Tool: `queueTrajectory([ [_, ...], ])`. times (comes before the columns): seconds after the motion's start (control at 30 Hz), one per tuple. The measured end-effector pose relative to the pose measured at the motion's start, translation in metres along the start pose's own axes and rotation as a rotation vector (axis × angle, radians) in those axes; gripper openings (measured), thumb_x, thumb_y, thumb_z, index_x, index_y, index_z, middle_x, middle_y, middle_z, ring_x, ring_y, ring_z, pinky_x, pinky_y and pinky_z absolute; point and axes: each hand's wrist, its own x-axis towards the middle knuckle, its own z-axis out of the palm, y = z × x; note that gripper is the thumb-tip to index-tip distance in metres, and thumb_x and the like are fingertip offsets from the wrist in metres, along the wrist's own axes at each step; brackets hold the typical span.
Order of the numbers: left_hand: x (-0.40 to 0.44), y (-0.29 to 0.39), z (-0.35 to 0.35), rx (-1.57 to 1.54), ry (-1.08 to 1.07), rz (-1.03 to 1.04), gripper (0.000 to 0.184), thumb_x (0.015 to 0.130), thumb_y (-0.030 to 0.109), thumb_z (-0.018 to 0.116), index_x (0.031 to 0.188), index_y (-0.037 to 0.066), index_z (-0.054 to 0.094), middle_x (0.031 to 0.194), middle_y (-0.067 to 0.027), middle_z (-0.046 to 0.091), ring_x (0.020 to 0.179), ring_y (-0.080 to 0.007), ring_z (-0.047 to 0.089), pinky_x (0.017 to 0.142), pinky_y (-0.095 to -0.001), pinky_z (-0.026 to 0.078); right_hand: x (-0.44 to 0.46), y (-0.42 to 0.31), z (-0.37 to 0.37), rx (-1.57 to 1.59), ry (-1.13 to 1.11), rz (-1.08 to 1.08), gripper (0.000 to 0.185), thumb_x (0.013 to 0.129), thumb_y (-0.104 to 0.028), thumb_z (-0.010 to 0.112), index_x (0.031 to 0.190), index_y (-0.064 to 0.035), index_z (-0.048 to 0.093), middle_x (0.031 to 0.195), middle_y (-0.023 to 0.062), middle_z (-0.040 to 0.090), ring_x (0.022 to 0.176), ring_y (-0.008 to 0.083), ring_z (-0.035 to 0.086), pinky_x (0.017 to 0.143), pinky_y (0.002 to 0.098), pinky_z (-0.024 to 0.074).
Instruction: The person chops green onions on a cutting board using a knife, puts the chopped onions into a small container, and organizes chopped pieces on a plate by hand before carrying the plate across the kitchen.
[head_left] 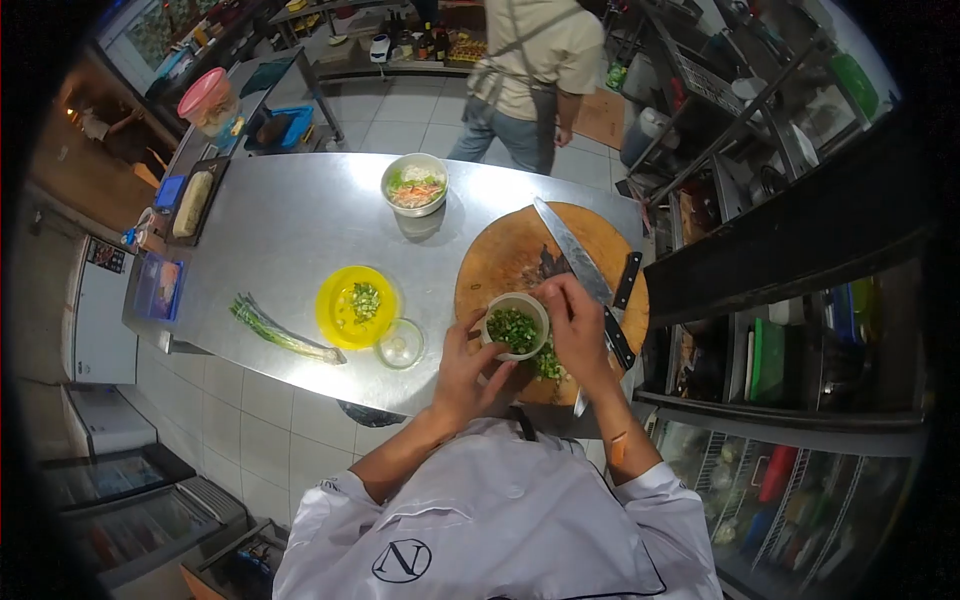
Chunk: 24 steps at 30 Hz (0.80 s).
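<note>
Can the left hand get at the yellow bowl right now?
Probably yes, but the left hand is busy at the cup and would need to leave it. Only a clear dish or lid lies roughly between; reaching over looks feasible.

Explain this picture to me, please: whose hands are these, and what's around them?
There is no machine: a camera on a person's head looks down at their bare hands. Their left hand holds a small, round, pale cup of chopped greens; their right hand is beside its rim. Below is a round wooden board with black-handled metal knives. On the shiny metal table are a round yellow dish, long green-and-white spring onions and a round, pale bowl of food.
</note>
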Motion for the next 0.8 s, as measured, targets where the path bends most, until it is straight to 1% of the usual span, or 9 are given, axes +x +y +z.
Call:
queueTrajectory([
  [0.07,-0.003,-0.001,-0.011,0.009,0.022,-0.01,0.032,0.086,0.01,0.092,0.115,0.008,0.078,0.156,-0.0277,0.051,0.144,-0.0443,0.054,0.107,-0.0515,0.058,0.002,0.016,-0.005,0.026,0.014,0.004,0.012,0.105,-0.005,0.066,0.115,0.0002,0.069,0.094,0.0188,0.075,0.085,0.0364,0.075,0.076,0.0434,0.0565],
  [0.13,-0.007,0.0,-0.03,0.017,0.076,-0.061,0.03,0.085,0.008,0.092,0.112,0.007,0.079,0.155,-0.0277,0.052,0.145,-0.0442,0.055,0.107,-0.0503,0.058,0.005,0.029,-0.015,-0.309,-0.174,0.035,0.02,0.101,-0.005,0.068,0.12,-0.0003,0.068,0.103,0.0202,0.074,0.099,0.0414,0.072,0.085,0.0484,0.0564],
  [0.17,-0.009,0.002,-0.04,0.02,0.079,-0.062,0.03,0.085,0.008,0.092,0.112,0.007,0.079,0.155,-0.0277,0.052,0.145,-0.0442,0.055,0.107,-0.0503,0.058,0.001,0.047,-0.016,-0.613,-0.213,-0.14,0.025,0.097,-0.005,0.07,0.121,-0.0002,0.067,0.114,0.0213,0.071,0.11,0.0451,0.068,0.093,0.0528,0.0549],
  [0.3,-0.017,-0.003,-0.075,0.105,0.211,-0.148,0.027,0.084,0.007,0.091,0.109,0.007,0.08,0.154,-0.0281,0.053,0.143,-0.0443,0.056,0.107,-0.0502,0.057,0.01,0.071,0.028,-0.458,-0.197,-0.05,0.026,0.096,-0.007,0.072,0.121,-0.0014,0.068,0.12,0.0211,0.068,0.117,0.0443,0.065,0.097,0.0522,0.0538],
  [0.4,-0.022,-0.012,-0.088,0.152,0.269,-0.178,0.027,0.083,0.006,0.092,0.108,0.007,0.081,0.155,-0.028,0.053,0.142,-0.0435,0.056,0.104,-0.0489,0.057,0.026,0.069,0.076,-0.346,-0.221,-0.138,0.028,0.097,-0.01,0.072,0.124,-0.0025,0.068,0.12,0.0201,0.069,0.121,0.0429,0.064,0.102,0.0504,0.0529],
  [0.47,-0.021,-0.013,-0.092,0.178,0.286,-0.179,0.025,0.084,0.006,0.091,0.107,0.005,0.081,0.154,-0.0274,0.053,0.141,-0.0424,0.057,0.103,-0.0477,0.058,0.029,0.056,0.095,-0.314,-0.253,-0.362,0.027,0.099,-0.014,0.07,0.124,-0.003,0.069,0.122,0.0179,0.07,0.125,0.0406,0.063,0.106,0.0475,0.0524],
  [0.6,-0.024,-0.013,-0.095,0.189,0.285,-0.185,0.024,0.085,0.006,0.091,0.107,0.004,0.081,0.153,-0.0269,0.053,0.14,-0.0418,0.058,0.103,-0.0469,0.058,-0.011,0.055,0.088,-0.311,-0.329,-0.349,0.024,0.1,-0.017,0.07,0.12,-0.0032,0.072,0.122,0.0164,0.071,0.125,0.039,0.064,0.107,0.0471,0.0527],
  [0.7,-0.031,-0.018,-0.093,0.166,0.306,-0.21,0.024,0.086,0.006,0.091,0.107,0.004,0.081,0.153,-0.0271,0.053,0.139,-0.0415,0.059,0.101,-0.0466,0.058,-0.039,0.067,0.048,-0.419,-0.416,-0.496,0.021,0.099,-0.018,0.072,0.113,-0.0028,0.073,0.119,0.0154,0.07,0.123,0.0371,0.064,0.105,0.0472,0.0529],
  [0.8,-0.034,-0.021,-0.089,0.164,0.292,-0.228,0.024,0.086,0.007,0.091,0.107,0.004,0.081,0.153,-0.0276,0.053,0.138,-0.0411,0.059,0.1,-0.0462,0.057,-0.052,0.06,0.035,-0.483,-0.44,-0.266,0.02,0.097,-0.018,0.074,0.11,-0.0026,0.073,0.116,0.0149,0.071,0.118,0.0358,0.066,0.103,0.0466,0.053],
])
